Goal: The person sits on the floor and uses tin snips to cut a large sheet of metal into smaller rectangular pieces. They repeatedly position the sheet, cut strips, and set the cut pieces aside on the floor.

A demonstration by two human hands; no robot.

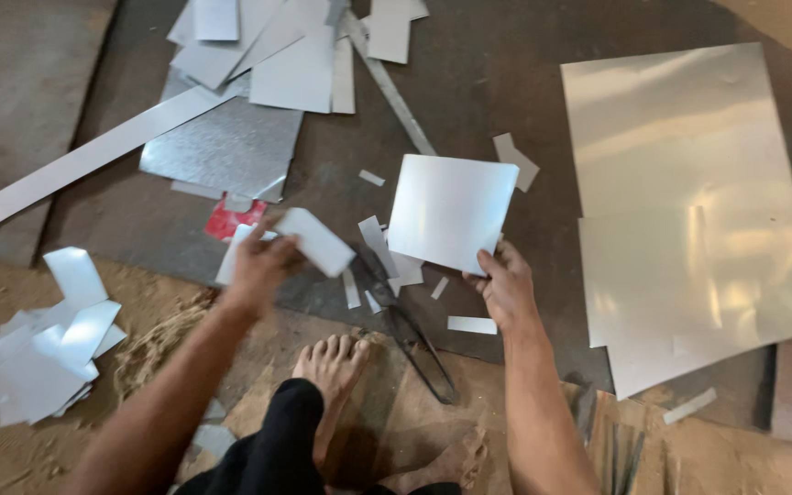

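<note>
Bare feet (334, 359) and a black trouser leg (272, 440) sit closest to the head camera, resting on sandy ground at the bottom edge of the view. Just beside the feet, a pair of dark metal shears (414, 339) lies on the floor, blades pointing up toward the scraps.

From the head view, the person's left hand (258, 261) is closed around a small white rectangular offcut (315, 241), fingers curled on its near end while the piece sticks out to the right, tilted. A second pale strip seems to lie under the same hand, though how it is held cannot be told. Behind the hand a red scrap (229, 220) shows on the dark floor plate (469, 73).

The right hand (504, 284) pinches the lower right corner of a square sheet of shiny metal (451, 211), thumb on top, fingers beneath. That sheet is lifted and slightly tilted, between the two hands and above the small white trimmings (378, 238) scattered on the floor.

To the right, well apart from the held square, a stack of large shiny sheets (689, 202) lies flat, overlapping. At the top left, a heap of grey and white cut pieces (268, 55) rests on a bigger galvanised sheet (222, 147), with a long pale strip (75, 165) running out diagonally to the left. At the far left, a pile of small white cut pieces (38, 348) lies on the sandy ground.
</note>
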